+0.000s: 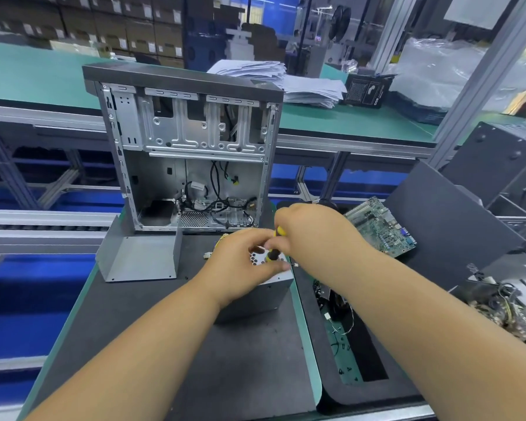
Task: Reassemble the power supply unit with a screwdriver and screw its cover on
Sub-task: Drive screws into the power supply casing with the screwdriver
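At frame centre, a power supply point(264, 291) is gripped by the left hand point(240, 262); a screwdriver point(274, 249) is clasped in the right hand point(310, 232).

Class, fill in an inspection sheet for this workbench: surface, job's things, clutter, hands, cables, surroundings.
Surface: dark mat on a green bench.
Job's things: power supply unit on the mat; yellow-black screwdriver at its vented top.
Clutter: bent metal cover; circuit board; open computer case.
Hands: left hand steadies the unit; right hand grips the screwdriver.
Cables: black wires inside the case.
Surroundings: paper stack, stacked cartons behind.
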Action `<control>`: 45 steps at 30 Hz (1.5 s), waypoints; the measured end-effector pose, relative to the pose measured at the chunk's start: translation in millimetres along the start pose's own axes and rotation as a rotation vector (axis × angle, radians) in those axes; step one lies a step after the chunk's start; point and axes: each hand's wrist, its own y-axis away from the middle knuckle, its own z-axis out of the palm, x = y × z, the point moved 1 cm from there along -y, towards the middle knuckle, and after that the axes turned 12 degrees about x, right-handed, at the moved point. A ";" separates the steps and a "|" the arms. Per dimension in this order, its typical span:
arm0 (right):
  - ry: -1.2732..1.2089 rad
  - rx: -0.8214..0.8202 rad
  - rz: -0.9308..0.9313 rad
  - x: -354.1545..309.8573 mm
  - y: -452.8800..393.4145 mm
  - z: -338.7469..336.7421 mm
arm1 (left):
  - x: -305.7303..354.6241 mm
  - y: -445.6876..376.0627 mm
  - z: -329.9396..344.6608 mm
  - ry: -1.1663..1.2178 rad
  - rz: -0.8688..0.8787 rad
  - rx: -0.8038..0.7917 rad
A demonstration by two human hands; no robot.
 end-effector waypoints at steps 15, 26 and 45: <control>-0.190 0.028 -0.019 -4.7 10.6 -8.6 | -4.7 0.0 -2.3 -0.031 0.024 0.176; -0.133 0.152 0.066 -6.5 20.8 0.2 | -4.3 -1.9 -1.3 -0.028 0.050 0.054; -0.325 0.323 0.217 -13.4 21.8 -1.1 | -28.9 12.3 -76.9 -0.031 -0.192 -0.014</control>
